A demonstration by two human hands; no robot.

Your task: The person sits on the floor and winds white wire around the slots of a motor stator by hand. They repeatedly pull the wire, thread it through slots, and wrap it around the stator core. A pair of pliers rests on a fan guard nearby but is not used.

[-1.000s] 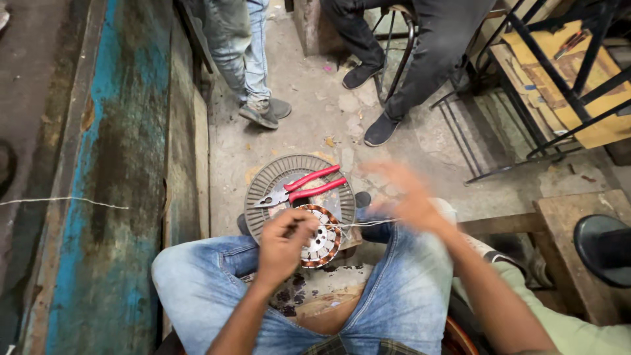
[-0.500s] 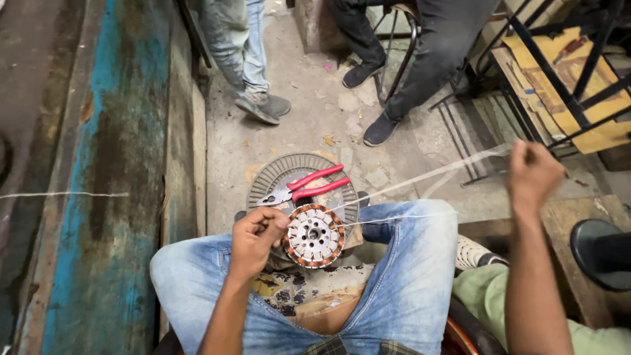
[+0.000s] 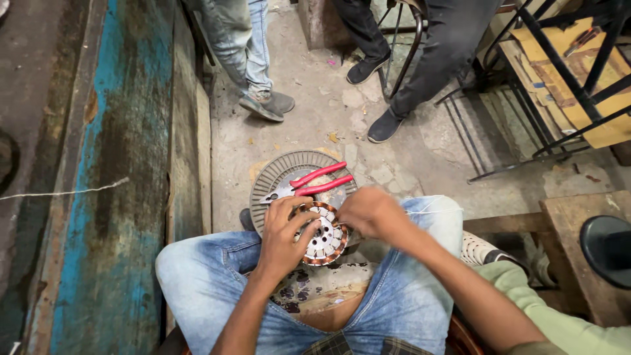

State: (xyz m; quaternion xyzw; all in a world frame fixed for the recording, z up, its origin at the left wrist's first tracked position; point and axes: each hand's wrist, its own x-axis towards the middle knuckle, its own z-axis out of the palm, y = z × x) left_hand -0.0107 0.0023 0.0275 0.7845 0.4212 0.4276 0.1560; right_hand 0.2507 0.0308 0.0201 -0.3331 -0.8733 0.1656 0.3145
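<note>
Left hand point(image 3: 284, 231) grip cups the round stator point(image 3: 322, 235); right hand point(image 3: 369, 212) grip pinches its rim.

The single head camera is looking steeply down, close over the lap at lower centre, perhaps tilting slightly forward toward the floor point(image 3: 394, 151) above.

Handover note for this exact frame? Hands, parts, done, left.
Left hand: grips the round wound stator on the lap, fingers across its face.
Right hand: closed at the stator's right edge, pinching something too fine to see; white string lies over the right knee.
Red-handled pliers: resting on the ribbed metal disc on the floor ahead, untouched.
Done: copper coils sit around the stator.
Left: string work at the edge looks unfinished; how far along cannot be told.
</note>
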